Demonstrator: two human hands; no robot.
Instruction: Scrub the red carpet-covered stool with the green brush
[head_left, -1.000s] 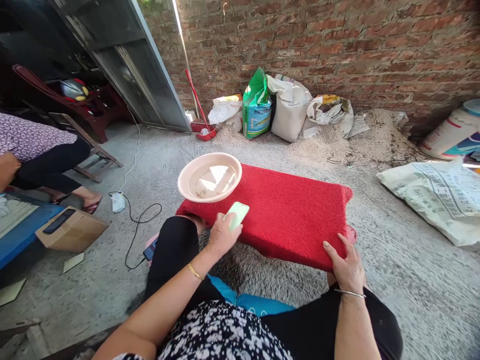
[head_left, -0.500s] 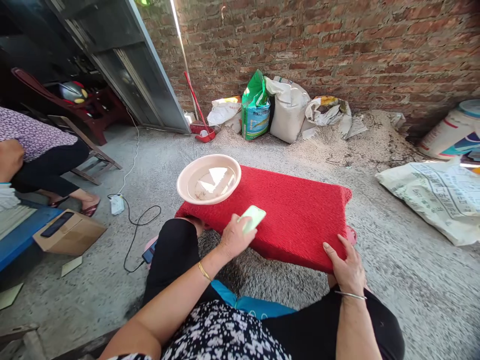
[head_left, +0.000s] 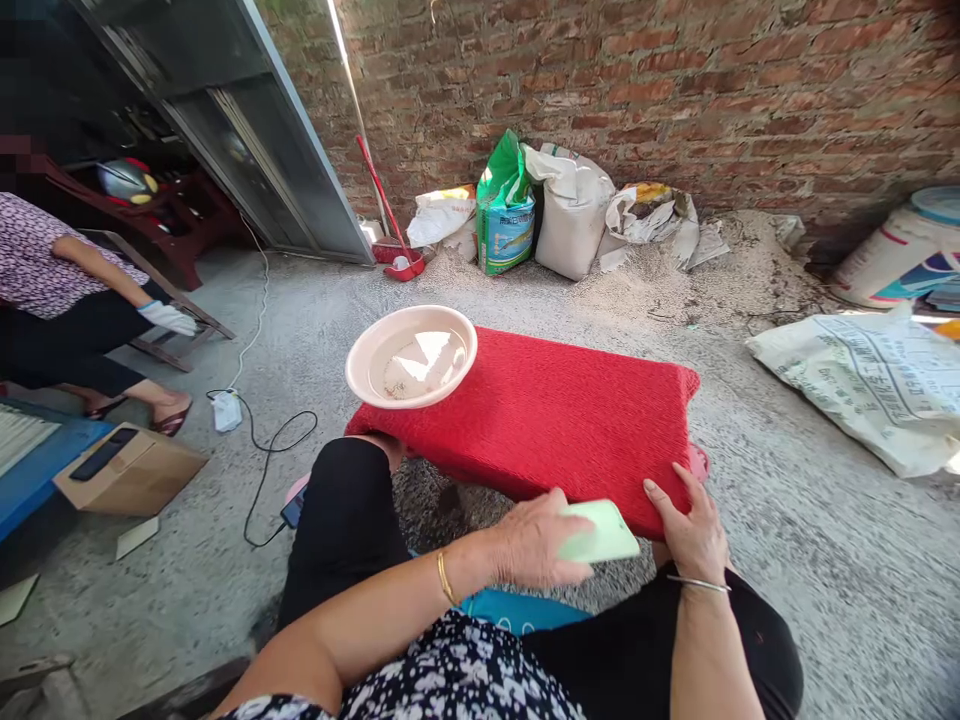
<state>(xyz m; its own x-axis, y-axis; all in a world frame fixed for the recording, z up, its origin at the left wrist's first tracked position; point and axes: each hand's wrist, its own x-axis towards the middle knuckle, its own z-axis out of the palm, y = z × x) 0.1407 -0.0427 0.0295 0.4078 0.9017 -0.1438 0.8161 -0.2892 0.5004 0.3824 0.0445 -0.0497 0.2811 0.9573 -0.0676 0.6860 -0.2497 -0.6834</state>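
Observation:
My left hand (head_left: 536, 540) is closed round a pale green flat piece (head_left: 604, 532) with rounded corners, a little blurred by motion. It hangs at the near edge of a low bench covered in red pile cloth (head_left: 577, 400). My right hand (head_left: 694, 525) rests on the right front corner of that cloth, thumb and fingers spread apart. A pale pink basin (head_left: 364, 375) of water stands on the left end of the cloth, with light mirrored on the water and some dark bits at its bottom.
Filled sacks (head_left: 574, 220) and spilled pellets lie along the brick wall (head_left: 675, 90). A white sack (head_left: 862, 380) lies to the right. At left, a seated person wears a white glove (head_left: 169, 317) near a cardboard box (head_left: 131, 470). A black cable (head_left: 289, 447) crosses the floor.
My left hand has moved right and towards me with the pale green piece, from over the cloth to its near edge. My right hand stays put. The other person's gloved hand has swung outward.

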